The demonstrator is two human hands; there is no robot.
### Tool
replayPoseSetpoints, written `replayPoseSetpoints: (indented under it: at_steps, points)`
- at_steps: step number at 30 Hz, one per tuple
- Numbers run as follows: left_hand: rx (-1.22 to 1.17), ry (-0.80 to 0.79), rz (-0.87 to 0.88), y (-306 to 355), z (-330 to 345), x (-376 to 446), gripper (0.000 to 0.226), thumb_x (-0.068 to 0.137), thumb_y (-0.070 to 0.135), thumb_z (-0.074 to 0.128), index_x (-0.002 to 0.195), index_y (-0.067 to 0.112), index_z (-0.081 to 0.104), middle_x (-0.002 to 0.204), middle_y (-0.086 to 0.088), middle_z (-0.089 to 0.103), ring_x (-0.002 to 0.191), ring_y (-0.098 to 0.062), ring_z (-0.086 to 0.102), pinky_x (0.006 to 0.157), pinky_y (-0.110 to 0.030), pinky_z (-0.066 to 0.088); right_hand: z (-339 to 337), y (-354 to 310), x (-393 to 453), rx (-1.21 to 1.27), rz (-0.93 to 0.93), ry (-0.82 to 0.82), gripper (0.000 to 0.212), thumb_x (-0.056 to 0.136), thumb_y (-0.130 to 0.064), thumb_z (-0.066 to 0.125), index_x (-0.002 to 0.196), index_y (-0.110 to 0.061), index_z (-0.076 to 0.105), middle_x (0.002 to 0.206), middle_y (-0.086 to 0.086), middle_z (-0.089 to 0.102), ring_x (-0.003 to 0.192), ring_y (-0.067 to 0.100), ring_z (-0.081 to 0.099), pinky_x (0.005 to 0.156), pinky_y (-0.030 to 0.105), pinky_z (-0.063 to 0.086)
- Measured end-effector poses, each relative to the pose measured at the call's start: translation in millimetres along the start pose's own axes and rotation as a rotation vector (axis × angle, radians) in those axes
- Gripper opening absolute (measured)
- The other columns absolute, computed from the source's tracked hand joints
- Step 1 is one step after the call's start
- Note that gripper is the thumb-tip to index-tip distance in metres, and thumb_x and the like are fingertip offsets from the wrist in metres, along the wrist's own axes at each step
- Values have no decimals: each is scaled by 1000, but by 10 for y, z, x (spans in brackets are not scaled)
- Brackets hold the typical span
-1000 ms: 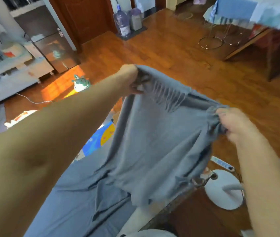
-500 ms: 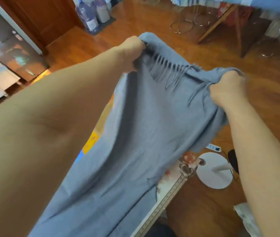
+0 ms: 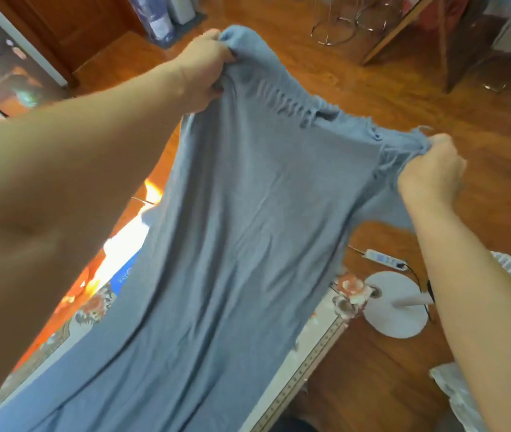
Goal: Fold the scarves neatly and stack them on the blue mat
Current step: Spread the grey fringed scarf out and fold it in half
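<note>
- Scarf (image 3: 241, 229): a long grey-blue cloth, held up in the air by its fringed end and stretched wide between two raised hands, its lower length trailing down over a table (image 3: 304, 363) towards the viewer.
- The left hand (image 3: 204, 70) is clenched around the far upper corner, fingers curled into bunched fabric.
- The right hand (image 3: 431, 173) grasps the near upper corner the same way, gathering the cloth.
- To fold well, the two corners probably need to be kept level and the top edge taut, so the sides line up before the ends are brought together.
- The fabric looks soft, thin and matte, draping in long shallow creases; a fringe (image 3: 282, 102) of short tassels hangs along the top edge.
- The table has a patterned floral border; a sliver of blue, possibly the mat, shows beside the cloth, but that is unclear.
- Below is a glossy wooden floor (image 3: 388, 98).
</note>
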State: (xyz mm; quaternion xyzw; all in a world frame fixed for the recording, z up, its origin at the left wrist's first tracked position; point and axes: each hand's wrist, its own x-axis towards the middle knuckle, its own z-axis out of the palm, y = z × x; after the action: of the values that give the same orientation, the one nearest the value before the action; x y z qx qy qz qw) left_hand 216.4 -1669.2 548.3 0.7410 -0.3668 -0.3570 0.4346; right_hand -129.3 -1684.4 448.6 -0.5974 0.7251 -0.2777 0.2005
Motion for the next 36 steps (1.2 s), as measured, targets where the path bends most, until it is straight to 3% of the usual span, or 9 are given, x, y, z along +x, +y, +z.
replayPoseSetpoints:
  at_steps: [3,6,12,16,19,24,28,31,36]
  points:
    - [75,11,51,188,-89,-6,19,72,19,60,91,20,55,87,-1,57,86,-19,62,67,-33,50,-29,-263,-9,181,-32,93,26,97,-11,41,114,-11,61,114,17,64,104,35,56,69,25,26]
    - [96,56,40,190,-181,49,12,86,17,60,96,23,56,94,3,63,88,-14,66,76,-33,58,-52,-473,63,121,-79,69,26,94,-16,47,110,-8,65,114,19,67,107,41,57,82,36,38]
    - [270,-143,-122,-820,44,-419,101,84,13,69,161,35,7,131,1,50,78,-22,59,73,-37,52,454,-350,195,-219,-53,-208,28,91,-7,52,115,-5,65,125,25,62,116,44,58,93,43,49]
    - [227,-248,-414,-2215,324,-1753,73,97,13,64,159,23,28,148,-2,46,124,-26,57,94,-41,52,946,118,103,-382,-67,-418,23,92,0,53,112,-1,64,126,29,59,120,45,55,96,45,47]
    - [113,-264,-819,-3202,173,-3076,47,99,11,59,144,19,46,129,-4,57,87,-17,59,60,-23,46,1305,391,-74,-444,-83,-575,35,92,-3,54,126,0,56,134,29,54,126,45,50,104,46,42]
    - [138,130,-1281,-4146,-726,-5121,9,96,-5,58,91,2,58,53,-7,48,33,-8,38,32,-18,29,1964,535,-1017,-746,-299,-938,39,97,-11,50,134,-1,54,134,23,58,125,35,56,107,42,46]
    - [289,306,-1429,-4870,-1234,-6423,13,81,4,66,69,8,64,69,-19,68,68,-35,63,72,-50,51,2498,406,-2158,-827,-472,-1235,37,95,-13,53,131,-7,56,132,20,60,119,35,59,98,38,50]
    - [112,450,-1463,-4811,-1152,-6824,24,82,-3,64,60,5,57,54,-16,52,72,-43,63,63,-41,36,2589,150,-3112,-851,-665,-1327,33,97,-13,46,128,-9,57,135,16,59,121,31,58,95,32,47]
    - [-187,632,-1381,-4783,-966,-7367,7,86,12,70,81,14,66,81,-3,68,86,-26,68,77,-35,50,2611,-147,-4584,-806,-818,-1471,34,101,-18,47,133,-14,55,141,11,56,127,27,54,100,29,42]
